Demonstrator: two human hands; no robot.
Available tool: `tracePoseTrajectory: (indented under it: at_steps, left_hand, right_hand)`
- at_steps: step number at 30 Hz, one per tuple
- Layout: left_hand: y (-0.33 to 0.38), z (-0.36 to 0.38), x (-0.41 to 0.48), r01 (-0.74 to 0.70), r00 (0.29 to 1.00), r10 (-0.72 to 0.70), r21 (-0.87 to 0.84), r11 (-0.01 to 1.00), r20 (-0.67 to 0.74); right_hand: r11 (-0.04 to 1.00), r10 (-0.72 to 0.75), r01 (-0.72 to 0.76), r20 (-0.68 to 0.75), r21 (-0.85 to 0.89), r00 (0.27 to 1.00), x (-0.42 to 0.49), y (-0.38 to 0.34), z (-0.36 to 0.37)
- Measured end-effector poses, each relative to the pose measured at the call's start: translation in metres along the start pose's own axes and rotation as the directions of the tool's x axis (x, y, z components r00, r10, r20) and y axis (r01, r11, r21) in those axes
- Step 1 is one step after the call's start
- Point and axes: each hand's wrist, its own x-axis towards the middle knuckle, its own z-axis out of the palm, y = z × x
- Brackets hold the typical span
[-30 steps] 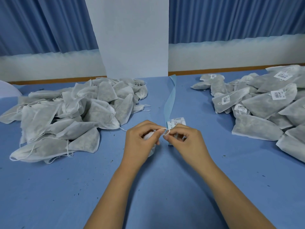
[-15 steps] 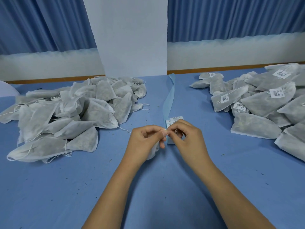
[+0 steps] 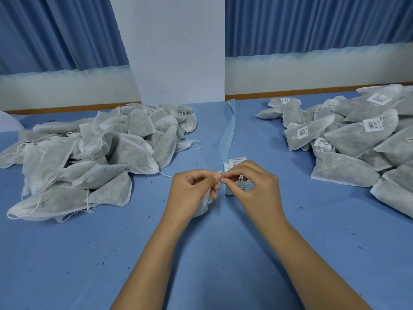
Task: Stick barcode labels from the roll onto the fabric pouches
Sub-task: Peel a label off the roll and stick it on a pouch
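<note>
Pouches, left pile (image 3: 89,157): white fabric pouches are lying heaped on the left of the table (image 3: 223,265), each one holding a grey-green filling that is showing through the cloth, with thin drawstrings trailing from the edges.
Pouches, right pile (image 3: 344,168): more filled pouches are lying stacked on the right, well apart from the hands, and several are carrying white barcode labels (image 3: 373,125) face up.
Label roll (image 3: 237,161): white printed labels are sitting mid-table just beyond the fingertips, partly hidden under the right hand.
Backing strip (image 3: 228,130): a pale blue ribbon is running from the labels toward the far edge of the table.
Held pouch (image 3: 202,205): one pouch is hanging beneath the left palm, mostly covered, with its white fabric bulging out below the curled fingers.
Left hand (image 3: 192,189): its lower fingers are gripping the held pouch while thumb and forefinger are meeting the right fingertips.
Right hand (image 3: 257,186): thumb and forefinger are pinching a small white piece (image 3: 220,175) right where the two hands are touching; whether it is a label or a cord, I cannot tell.
Backdrop: blue curtains (image 3: 312,23) are hanging on either side of a white pillar (image 3: 176,52).
</note>
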Motion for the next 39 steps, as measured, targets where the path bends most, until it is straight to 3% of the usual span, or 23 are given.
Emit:
tracePoseTrajectory:
  at_steps: [5, 7, 11, 14, 20, 25, 29, 31, 34, 39]
  left_hand:
    - [-0.003, 0.001, 0.001, -0.026, 0.999, 0.025, 0.044, 0.999, 0.026]
    - [-0.002, 0.000, 0.001, -0.024, 1.000, 0.023, 0.072, 0.997, 0.017]
    - [0.006, -0.007, -0.001, -0.107, 0.993, 0.116, 0.191, 0.976, -0.036]
    - [0.009, -0.011, -0.001, -0.162, 0.983, 0.180, 0.323, 0.933, -0.027]
    - [0.007, -0.024, 0.001, -0.133, 0.991, 0.111, 0.384, 0.914, 0.078]
    - [0.003, -0.030, 0.005, -0.064, 0.996, 0.084, 0.515, 0.855, -0.016]
    - [0.003, -0.022, 0.006, -0.107, 0.938, 0.251, 0.489, 0.866, -0.238]
    - [0.005, -0.020, 0.004, -0.150, 0.899, 0.284, 0.374, 0.915, -0.334]
    - [0.011, -0.019, 0.001, -0.197, 0.885, 0.221, 0.100, 0.975, -0.409]
    - [0.019, -0.018, -0.002, -0.221, 0.886, 0.152, -0.113, 0.969, -0.438]
  right_hand:
    - [0.998, 0.069, -0.069, 0.054, -0.005, 0.996, 0.001, 0.001, -0.001]
    - [0.971, 0.214, -0.223, 0.094, 0.086, 0.972, 0.002, 0.000, -0.002]
    - [0.805, 0.506, -0.499, 0.066, 0.322, 0.860, 0.010, 0.001, -0.009]
    - [0.751, 0.554, -0.535, 0.069, 0.387, 0.829, 0.014, 0.003, -0.012]
    - [0.644, 0.646, -0.554, 0.013, 0.528, 0.763, 0.015, 0.010, -0.017]
    - [0.667, 0.545, -0.442, 0.010, 0.600, 0.838, 0.012, -0.006, -0.013]
    - [0.722, 0.351, -0.305, 0.052, 0.621, 0.935, 0.001, -0.025, -0.003]
    - [0.810, 0.174, -0.193, 0.088, 0.554, 0.981, -0.006, -0.030, 0.002]
    - [0.914, 0.015, -0.080, 0.164, 0.397, 0.986, -0.013, -0.031, 0.010]
    - [0.966, 0.042, -0.105, 0.258, 0.236, 0.965, -0.018, -0.026, 0.021]
